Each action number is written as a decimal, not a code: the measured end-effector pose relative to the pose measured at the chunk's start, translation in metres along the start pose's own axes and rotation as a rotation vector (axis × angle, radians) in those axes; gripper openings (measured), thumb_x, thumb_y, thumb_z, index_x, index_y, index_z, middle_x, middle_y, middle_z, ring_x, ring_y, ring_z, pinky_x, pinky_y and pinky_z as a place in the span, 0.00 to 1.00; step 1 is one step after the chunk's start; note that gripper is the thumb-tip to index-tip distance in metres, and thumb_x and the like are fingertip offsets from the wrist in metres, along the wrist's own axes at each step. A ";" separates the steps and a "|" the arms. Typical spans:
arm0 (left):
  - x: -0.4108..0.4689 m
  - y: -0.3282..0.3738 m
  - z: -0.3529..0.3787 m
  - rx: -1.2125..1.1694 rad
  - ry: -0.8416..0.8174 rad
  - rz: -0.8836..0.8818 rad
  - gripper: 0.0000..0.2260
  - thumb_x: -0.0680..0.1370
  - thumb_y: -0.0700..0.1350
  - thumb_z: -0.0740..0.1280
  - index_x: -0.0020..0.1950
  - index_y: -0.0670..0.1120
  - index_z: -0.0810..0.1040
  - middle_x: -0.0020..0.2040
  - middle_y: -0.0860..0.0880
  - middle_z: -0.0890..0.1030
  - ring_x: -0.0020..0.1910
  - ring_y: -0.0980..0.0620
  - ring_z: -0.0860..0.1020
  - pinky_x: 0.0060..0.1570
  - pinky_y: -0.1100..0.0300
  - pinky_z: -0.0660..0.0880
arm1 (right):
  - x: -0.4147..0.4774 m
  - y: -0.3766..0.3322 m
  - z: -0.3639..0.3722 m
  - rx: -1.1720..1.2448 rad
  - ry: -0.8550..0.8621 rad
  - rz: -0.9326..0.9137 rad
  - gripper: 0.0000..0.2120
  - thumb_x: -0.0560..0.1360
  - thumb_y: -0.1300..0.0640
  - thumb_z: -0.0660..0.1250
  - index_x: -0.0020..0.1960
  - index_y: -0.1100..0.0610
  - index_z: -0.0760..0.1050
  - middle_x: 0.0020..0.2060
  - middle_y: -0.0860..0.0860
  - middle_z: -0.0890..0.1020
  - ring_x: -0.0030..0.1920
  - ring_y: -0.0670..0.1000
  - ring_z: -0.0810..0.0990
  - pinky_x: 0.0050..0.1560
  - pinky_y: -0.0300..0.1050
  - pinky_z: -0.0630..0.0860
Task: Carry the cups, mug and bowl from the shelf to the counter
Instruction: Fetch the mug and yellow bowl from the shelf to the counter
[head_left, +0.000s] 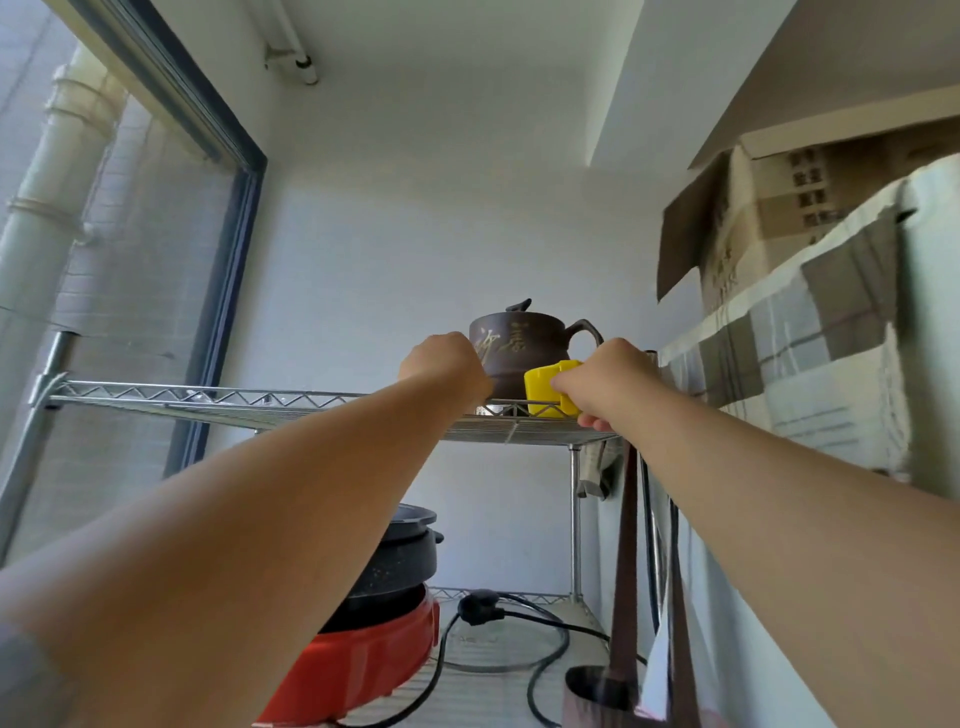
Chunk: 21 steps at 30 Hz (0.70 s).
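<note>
Brown clay mug (519, 353) on wire shelf (208, 400), yellow cup (540, 387) just right of it; left hand (447, 364) curled at mug's left flank, hold unclear, right hand (608, 384) gripping cup.

The shelf (208, 397) is shiny chromed wire; the brown mug (511, 345) looks like matt, rough clay; the yellow cup (543, 397) is smooth plastic.

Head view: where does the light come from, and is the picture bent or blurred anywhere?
In the head view, daylight enters from the window on the left; the wide lens bends its frame and stretches the arms; the mug and yellow cup are fairly sharp, the bottom corners soft.
</note>
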<state>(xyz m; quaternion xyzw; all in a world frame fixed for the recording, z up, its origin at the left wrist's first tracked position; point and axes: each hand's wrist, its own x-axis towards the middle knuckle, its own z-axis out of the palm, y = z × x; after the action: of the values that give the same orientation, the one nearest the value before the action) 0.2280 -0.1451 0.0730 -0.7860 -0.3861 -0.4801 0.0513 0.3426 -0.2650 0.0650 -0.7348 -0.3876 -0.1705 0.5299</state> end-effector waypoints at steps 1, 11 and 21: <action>0.001 -0.001 0.001 -0.013 -0.001 -0.019 0.09 0.67 0.42 0.69 0.32 0.46 0.68 0.31 0.49 0.73 0.33 0.46 0.74 0.26 0.62 0.64 | 0.000 -0.002 0.002 0.077 -0.015 0.049 0.09 0.69 0.56 0.67 0.48 0.56 0.71 0.38 0.56 0.79 0.25 0.53 0.77 0.19 0.33 0.70; 0.017 -0.030 -0.026 -0.116 -0.200 -0.186 0.05 0.80 0.43 0.59 0.48 0.45 0.74 0.34 0.50 0.72 0.34 0.50 0.72 0.41 0.62 0.69 | 0.011 -0.018 -0.004 0.384 -0.265 0.311 0.13 0.78 0.68 0.58 0.60 0.58 0.68 0.35 0.56 0.82 0.17 0.46 0.77 0.14 0.30 0.65; 0.024 -0.063 -0.034 -1.023 -0.428 -0.446 0.11 0.81 0.34 0.56 0.39 0.38 0.70 0.36 0.41 0.73 0.19 0.50 0.78 0.17 0.61 0.75 | 0.008 -0.007 0.004 0.621 -0.258 0.334 0.09 0.79 0.58 0.61 0.44 0.63 0.70 0.38 0.57 0.77 0.17 0.51 0.80 0.15 0.39 0.74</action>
<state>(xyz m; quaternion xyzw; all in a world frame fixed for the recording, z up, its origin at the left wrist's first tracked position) 0.1679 -0.1029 0.0924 -0.6902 -0.2631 -0.4352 -0.5148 0.3420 -0.2572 0.0733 -0.6074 -0.3590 0.1380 0.6950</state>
